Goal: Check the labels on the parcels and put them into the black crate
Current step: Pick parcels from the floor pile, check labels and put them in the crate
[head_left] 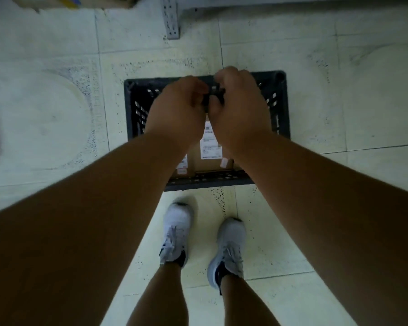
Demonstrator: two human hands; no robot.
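The single head-worn wide-angle view looks steeply down, close over the black crate (283, 107) on the floor (339, 90).

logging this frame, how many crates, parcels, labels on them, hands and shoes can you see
crates: 1, black crate on the floor
parcels: 2 cardboard boxes in it, right box, left box mostly hidden by the arm
white labels: 2, one and one
hands: 2, left hand, right hand
shoes: 2, and
total: 9
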